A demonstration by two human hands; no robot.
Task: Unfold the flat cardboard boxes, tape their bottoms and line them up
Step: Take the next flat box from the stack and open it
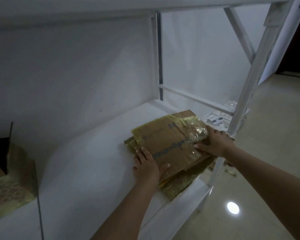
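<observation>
gripping flat box stack (170, 144) on shelf (87, 161): left hand (146, 166), right hand (216, 144).

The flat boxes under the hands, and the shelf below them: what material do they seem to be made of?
The flat boxes look like brown corrugated cardboard, matte, with printed lettering and glossy yellowish tape wrinkled along the edges. The shelf looks smooth, white and painted or coated, probably on a metal frame; its core cannot be told.
</observation>
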